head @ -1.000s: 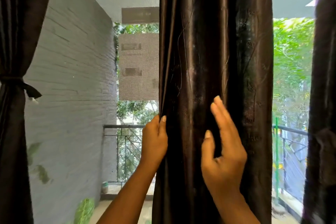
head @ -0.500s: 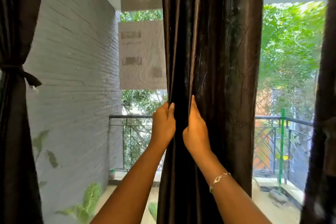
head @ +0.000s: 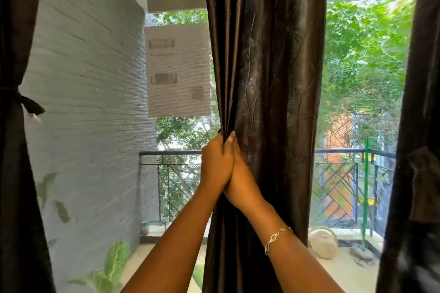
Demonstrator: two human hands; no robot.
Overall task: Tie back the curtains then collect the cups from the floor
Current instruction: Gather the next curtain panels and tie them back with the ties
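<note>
**Glossy dark cloth beside matt painted brick**

The middle curtain is dark brown cloth with a satin sheen. It is smooth, worked with a faint raised pattern, and its gathered folds catch the light in long streaks. The left curtain and its tie are dark cloth too, looking duller in the shadow. The side wall is brick painted grey, matt and rough, with ridged courses. The balcony railing is dark metal without shine. The bracelet is bright silvery metal links.

Grey brick wall on the left, dark metal railing along the balcony's far edge, sunlit green trees beyond, pale floor.
</note>
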